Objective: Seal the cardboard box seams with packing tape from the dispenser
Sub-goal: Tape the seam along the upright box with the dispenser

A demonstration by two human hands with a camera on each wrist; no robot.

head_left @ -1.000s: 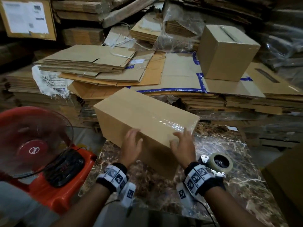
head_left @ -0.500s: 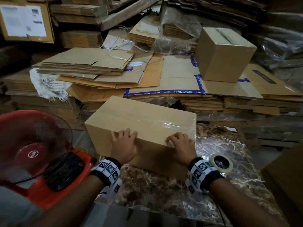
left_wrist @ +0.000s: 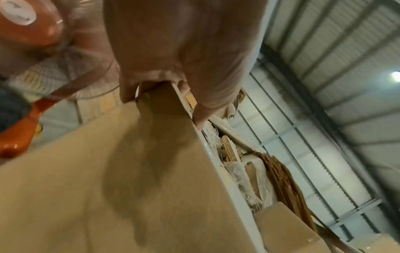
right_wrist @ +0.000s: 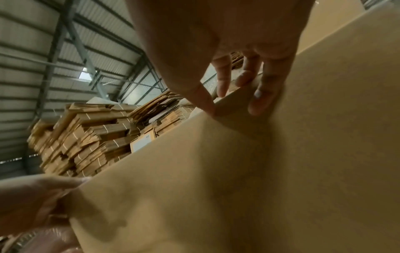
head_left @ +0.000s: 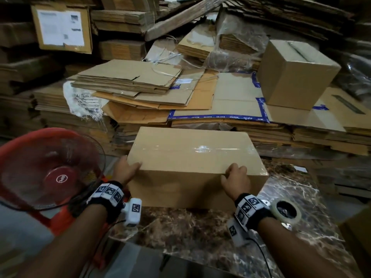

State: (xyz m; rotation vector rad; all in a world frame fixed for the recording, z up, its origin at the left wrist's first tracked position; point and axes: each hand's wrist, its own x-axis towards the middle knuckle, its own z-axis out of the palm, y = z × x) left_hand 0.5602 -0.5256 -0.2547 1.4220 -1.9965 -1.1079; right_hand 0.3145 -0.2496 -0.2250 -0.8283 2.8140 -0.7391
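1. Squarely on the brown marble tabletop (head_left: 200,227) sat the plain brown cardboard box (head_left: 192,157), clear tape along its top seam.
2. Left hand (head_left: 126,170) clasped its left corner, right hand (head_left: 235,180) curled over the near edge, likely steadying it for turning.

Person is wearing no sleeves, both forearms showing bare up to the frame edge. Left hand (head_left: 128,170) and right hand (head_left: 235,180) are going ungloved, no rings or watch showing. Each wrist is carrying a black fabric wristband (head_left: 105,199) covered in white square tiles printed with black-and-white fiducial patterns. A small white boxy camera module (head_left: 133,212), also wearing a printed marker, is hanging off the underside of the left band; a similar white module (head_left: 235,232) is sitting under the right band. Thin black cable (head_left: 261,253) is trailing from the right module along the forearm.
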